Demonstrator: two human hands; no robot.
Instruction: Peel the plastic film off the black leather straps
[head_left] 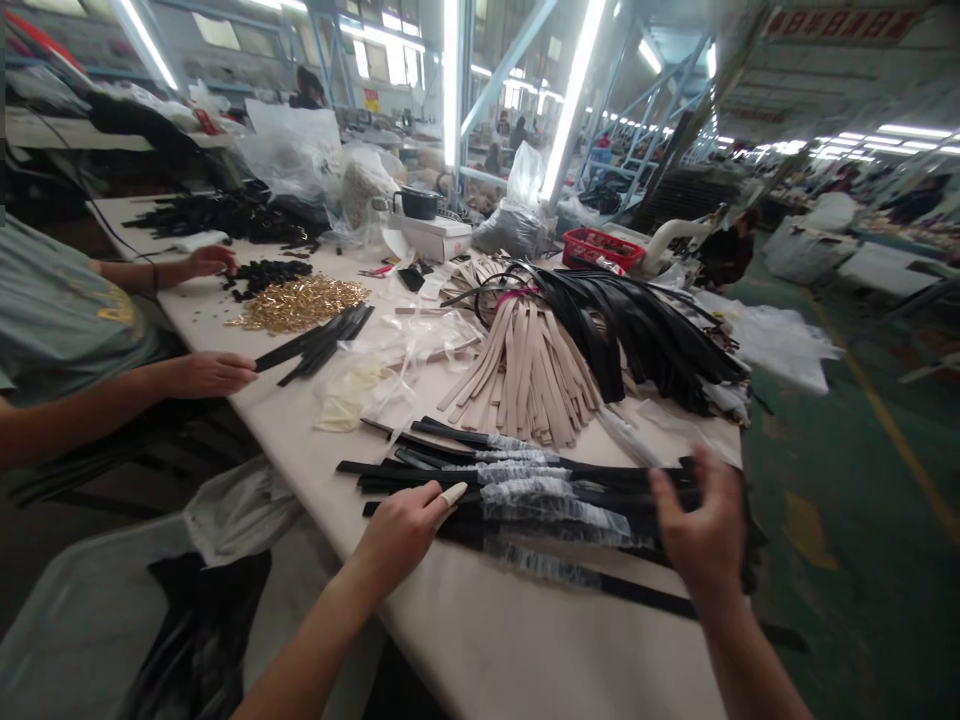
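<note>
Plastic-wrapped black straps (529, 497) are laid across the near tabletop (517, 640); probably light, flexible, slippery at the film, best held by bare ends. The left hand (397, 530) is curled at their left ends, grip unclear; the right hand (705, 530) is held open. The far side is crowded by beige straps (529, 375).

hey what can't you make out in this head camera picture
All in the head view:
Right hand: blurred by motion; contact with the wrapped black straps can't be told.
Left hand: its grip is hidden behind the back of the hand.
Co-worker: head cut off by the left edge.
Red basket: contents too small to identify.
Ceiling sign: lettering too blurred to read.
</note>
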